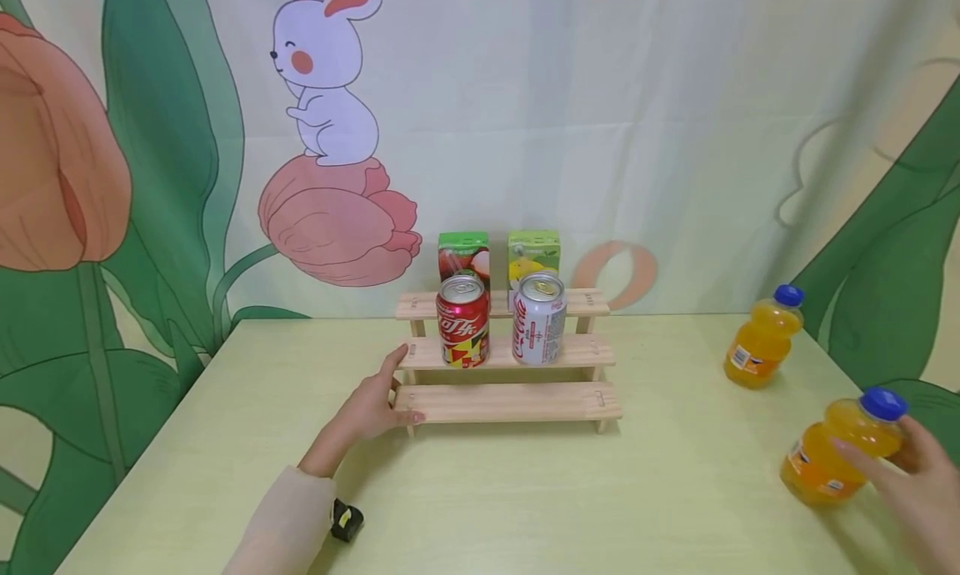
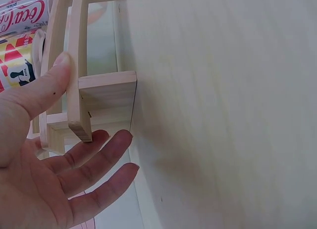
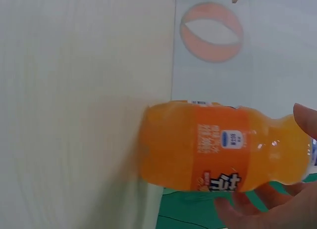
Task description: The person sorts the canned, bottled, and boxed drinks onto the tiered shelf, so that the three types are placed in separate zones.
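A wooden three-step rack (image 1: 510, 402) stands in the middle of the table. My left hand (image 1: 372, 404) holds its left end, thumb on the lowest step and fingers spread along the side, as the left wrist view shows. On the middle step stand a red cola can (image 1: 462, 323) and a white Coca-Cola can (image 1: 538, 321). My right hand (image 1: 918, 483) grips an orange soda bottle (image 1: 832, 458) round its upper part, thumb opposite the fingers. The label (image 3: 220, 149) shows in the right wrist view. Whether the bottle's base touches the table I cannot tell.
Behind the cans, a red-and-green juice box (image 1: 463, 254) and a yellow-green one (image 1: 533, 254) stand on the top step. A second orange soda bottle (image 1: 763, 337) stands at the right rear. A printed curtain (image 1: 487, 142) hangs behind the table.
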A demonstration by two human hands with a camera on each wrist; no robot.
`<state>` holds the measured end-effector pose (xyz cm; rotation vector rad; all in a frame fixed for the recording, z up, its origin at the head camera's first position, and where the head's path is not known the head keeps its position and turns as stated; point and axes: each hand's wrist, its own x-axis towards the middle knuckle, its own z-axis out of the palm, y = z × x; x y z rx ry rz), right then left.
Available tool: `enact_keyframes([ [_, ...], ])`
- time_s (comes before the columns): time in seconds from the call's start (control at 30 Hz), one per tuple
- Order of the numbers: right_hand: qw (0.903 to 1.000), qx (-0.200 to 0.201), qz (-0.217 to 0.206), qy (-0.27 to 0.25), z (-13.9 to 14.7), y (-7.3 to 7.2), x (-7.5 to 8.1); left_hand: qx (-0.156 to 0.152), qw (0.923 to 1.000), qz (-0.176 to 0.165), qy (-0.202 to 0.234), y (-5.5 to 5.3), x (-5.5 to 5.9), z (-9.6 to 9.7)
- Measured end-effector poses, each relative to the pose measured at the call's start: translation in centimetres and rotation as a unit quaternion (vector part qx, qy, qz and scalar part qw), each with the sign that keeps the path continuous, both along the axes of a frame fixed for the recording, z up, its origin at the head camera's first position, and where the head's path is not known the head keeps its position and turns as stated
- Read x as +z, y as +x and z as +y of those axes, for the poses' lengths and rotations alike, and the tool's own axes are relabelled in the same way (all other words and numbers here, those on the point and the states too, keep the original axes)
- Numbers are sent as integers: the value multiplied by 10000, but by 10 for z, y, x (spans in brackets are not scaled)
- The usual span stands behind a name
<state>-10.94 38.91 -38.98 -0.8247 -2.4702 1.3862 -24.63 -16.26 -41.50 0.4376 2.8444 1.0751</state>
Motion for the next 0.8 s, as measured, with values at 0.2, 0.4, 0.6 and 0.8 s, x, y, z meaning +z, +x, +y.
enact_keyframes([
  [0.2, 10000, 4, 5, 81, -4, -9, -6, 35, 10000, 3, -20, -1, -2, -1],
  [0.4, 9998, 87, 12, -183, -2, -16, -15, 88, 10000, -16, -42, 0, -1, 0],
  [0.6, 9964, 67, -83, -840, -4, -24, -16, 89, 10000, -7, -33, 0, 0, 0],
  [0.8, 9937, -92, -170, -1106, -8, -27, -15, 85, 10000, -24, -40, 1, 0, 1],
])
